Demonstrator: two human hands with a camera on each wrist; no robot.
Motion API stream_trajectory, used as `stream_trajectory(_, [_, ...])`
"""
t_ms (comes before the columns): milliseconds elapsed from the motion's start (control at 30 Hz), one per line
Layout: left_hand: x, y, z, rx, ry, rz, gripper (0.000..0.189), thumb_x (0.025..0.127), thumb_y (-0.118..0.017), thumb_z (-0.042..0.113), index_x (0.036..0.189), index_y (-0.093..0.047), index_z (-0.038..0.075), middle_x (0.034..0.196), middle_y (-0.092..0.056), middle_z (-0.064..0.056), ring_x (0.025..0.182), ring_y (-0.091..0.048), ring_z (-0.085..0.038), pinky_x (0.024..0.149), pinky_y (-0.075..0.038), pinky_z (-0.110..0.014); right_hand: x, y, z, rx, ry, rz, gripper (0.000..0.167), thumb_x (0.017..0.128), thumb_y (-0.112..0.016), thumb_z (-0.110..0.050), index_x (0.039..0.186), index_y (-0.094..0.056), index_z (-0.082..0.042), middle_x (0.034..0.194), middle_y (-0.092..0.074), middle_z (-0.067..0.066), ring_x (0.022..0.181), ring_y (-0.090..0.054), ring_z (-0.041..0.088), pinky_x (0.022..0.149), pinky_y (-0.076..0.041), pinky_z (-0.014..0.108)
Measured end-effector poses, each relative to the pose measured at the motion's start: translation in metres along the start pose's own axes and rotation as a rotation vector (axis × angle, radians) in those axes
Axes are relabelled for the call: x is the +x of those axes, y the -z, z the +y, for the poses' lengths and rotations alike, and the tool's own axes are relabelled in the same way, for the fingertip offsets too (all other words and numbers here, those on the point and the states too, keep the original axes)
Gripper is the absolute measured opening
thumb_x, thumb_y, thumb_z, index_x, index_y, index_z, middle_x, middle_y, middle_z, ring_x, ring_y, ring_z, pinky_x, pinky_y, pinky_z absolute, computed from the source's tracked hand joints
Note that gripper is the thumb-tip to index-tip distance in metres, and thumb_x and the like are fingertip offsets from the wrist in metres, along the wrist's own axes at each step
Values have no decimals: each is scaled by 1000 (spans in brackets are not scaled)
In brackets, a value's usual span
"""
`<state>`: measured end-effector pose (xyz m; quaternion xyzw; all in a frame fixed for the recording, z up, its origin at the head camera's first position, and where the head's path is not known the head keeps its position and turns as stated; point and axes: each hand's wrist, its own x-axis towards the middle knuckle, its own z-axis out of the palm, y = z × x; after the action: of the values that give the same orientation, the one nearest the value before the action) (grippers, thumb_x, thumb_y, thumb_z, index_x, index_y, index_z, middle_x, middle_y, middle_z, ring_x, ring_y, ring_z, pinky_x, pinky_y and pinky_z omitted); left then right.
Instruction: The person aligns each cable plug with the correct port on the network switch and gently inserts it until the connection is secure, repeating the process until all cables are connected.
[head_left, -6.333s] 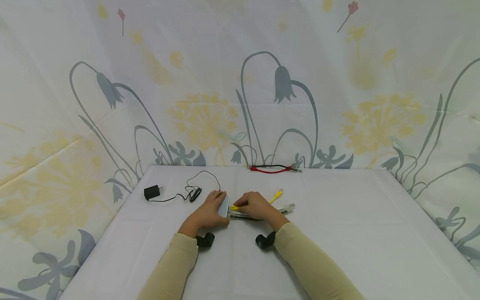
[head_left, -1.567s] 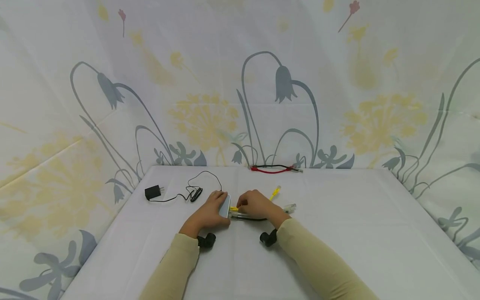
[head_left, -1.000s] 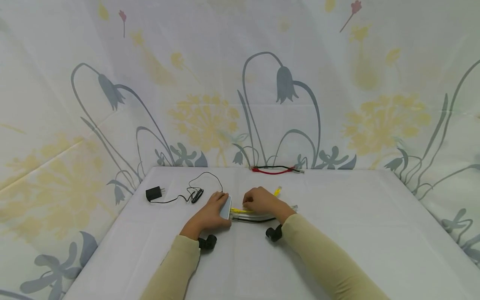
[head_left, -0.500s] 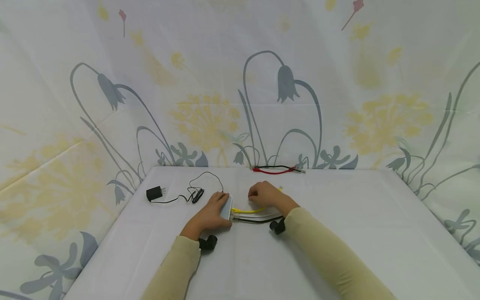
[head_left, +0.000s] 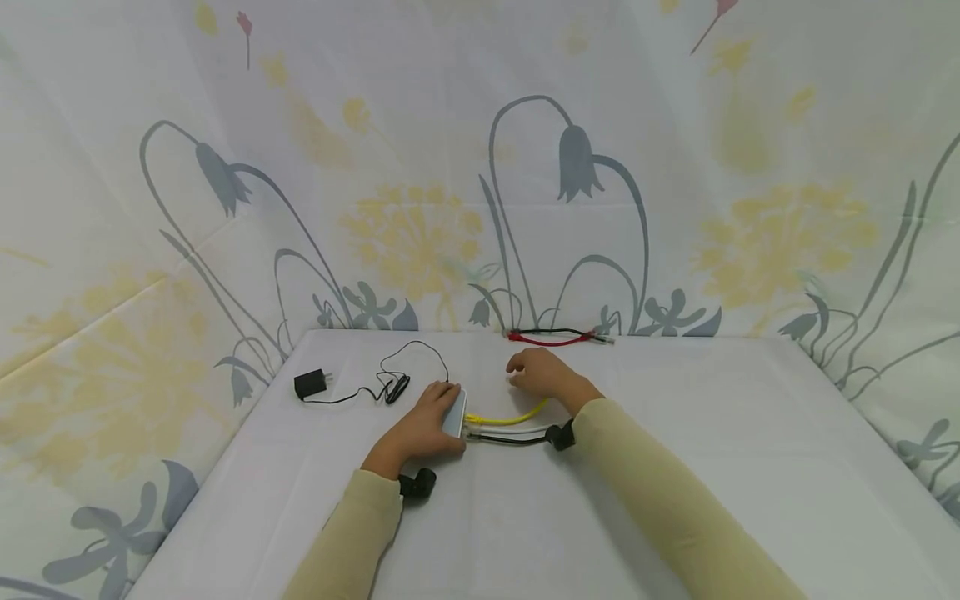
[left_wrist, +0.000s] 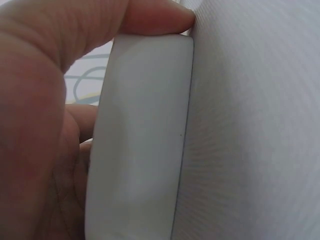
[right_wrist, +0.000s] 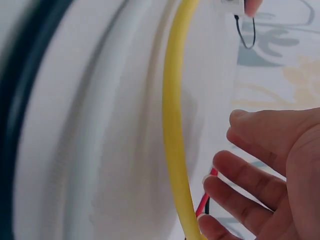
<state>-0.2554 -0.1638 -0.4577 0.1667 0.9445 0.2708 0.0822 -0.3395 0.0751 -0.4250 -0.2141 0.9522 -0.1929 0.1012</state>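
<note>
My left hand [head_left: 420,425] grips a small white network switch [head_left: 453,415] on the table, thumb at its near end and fingers at the far end. The left wrist view shows the switch's plain side wall [left_wrist: 140,135]. At its right side lie the ends of a yellow network cable [head_left: 510,421], a white cable [head_left: 525,431] and a black cable [head_left: 513,440]. My right hand [head_left: 543,372] holds nothing; its fingers are loosely bent, beyond the yellow cable. In the right wrist view its fingertips [right_wrist: 237,114] are apart from that cable. My right forearm hides the cables' other ends.
A red cable [head_left: 547,342] and a black cable [head_left: 558,331] lie along the table's back edge. At the left, a black power adapter [head_left: 310,383] has a thin cord [head_left: 396,388] running to the switch. A floral curtain [head_left: 420,142] stands behind the table.
My right hand, earlier pinching the yellow cable by the switch, has let go and moved back and right toward the red and black cables. My left hand keeps its grip on the switch.
</note>
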Motion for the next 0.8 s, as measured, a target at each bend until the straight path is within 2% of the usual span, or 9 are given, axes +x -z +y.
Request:
stream_trajectory(200, [0,1,-1,-1,-4,5,95,71,-72,31,153,-30,10,158,-26,-7,151,-12,-28,116,-27,-47,3,6,5,-9,-6,3,33,93,-61,-23,123,-66,-10,131,-61,10,124,-54,27,105,-41,44])
stream_trajectory(367, [0,0,-2,-7,4,-1,96,70,-73,31,153,-29,10,158,-26,-7,151,-11,-28,116,-27,-47,8,5,8,-20,-16,-28,40,93,-61,-26,130,-62,-10,139,-56,10,133,-47,28,111,-35,44])
stream_trajectory(800, [1,0,-2,-9,-5,0,97,69,-73,30,153,-29,10,158,-26,-6,150,-13,-27,115,-28,-46,12,8,11,-93,-55,-51,50,92,-60,-24,139,-53,-8,148,-44,16,140,-37,33,115,-29,47])
